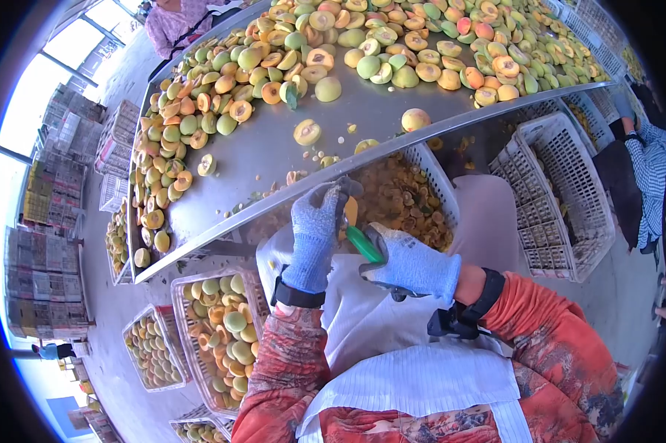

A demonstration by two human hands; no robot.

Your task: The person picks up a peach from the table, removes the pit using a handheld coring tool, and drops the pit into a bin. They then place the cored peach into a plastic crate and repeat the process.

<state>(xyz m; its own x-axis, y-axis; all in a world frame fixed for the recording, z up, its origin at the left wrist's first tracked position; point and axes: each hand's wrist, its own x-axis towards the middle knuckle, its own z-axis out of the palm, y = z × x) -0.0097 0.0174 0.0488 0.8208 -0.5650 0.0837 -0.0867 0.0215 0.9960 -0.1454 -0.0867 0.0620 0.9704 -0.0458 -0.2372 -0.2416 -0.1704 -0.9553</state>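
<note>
My left hand (314, 232), in a blue-grey knit glove, is closed around a piece of orange-yellow peach (350, 211) near the table's front edge. My right hand (410, 263), gloved alike, grips a tool with a green handle (364, 244). The tool's working end meets the fruit and is too hidden to make out. Below and beyond my hands, a white crate (442, 188) holds peach scraps and pits. Closest on the table is a single cut peach half (307, 133).
A metal table (263, 166) with a raised rim carries heaps of halved peaches (259, 66). Crates of fruit (181, 303) stand on the floor at left. An upright white crate (528, 214) is at right. Other people (178, 26) are at the far side and right.
</note>
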